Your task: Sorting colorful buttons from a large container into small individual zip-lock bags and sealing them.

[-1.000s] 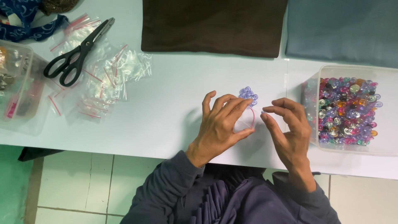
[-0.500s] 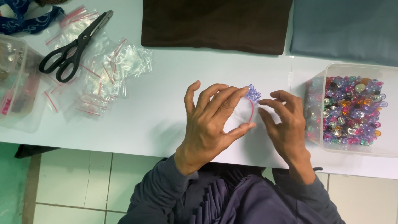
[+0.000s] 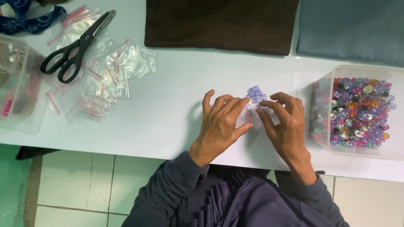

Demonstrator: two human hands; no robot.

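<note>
Several pale purple beads (image 3: 256, 93) sit in a tight cluster on the white table (image 3: 176, 113), just above the gap between my two hands, and beneath my fingertips lies a small clear zip bag (image 3: 249, 117) with a red seal line, flat on the tabletop. My left hand (image 3: 221, 122) rests palm down with fingers curled loosely, thumb and forefinger pinching the bag's edge as far as I can judge; whether the mouth is actually parted I cannot tell. My right hand (image 3: 284, 122) is also bent over, fingertips close to the beads and the bag's rim, not closed on anything I can confirm. Note on method: hold the bag mouth steady with the left, keep it low against the table, and nudge beads in a few at a time with the right so none roll away on the smooth surface. To my right, near the right wrist, stands a clear plastic tub (image 3: 324, 134) full of mixed coloured beads; an elbow swing could tip it. To my left, well apart, a heap of empty zip bags (image 3: 105, 77) lies with black scissors (image 3: 78, 46) on top, and another clear container (image 3: 21, 92) sits at the table edge. Brown cloth (image 3: 221, 23) and grey-blue cloth (image 3: 349, 27) lie at the far side, out of the way.
</note>
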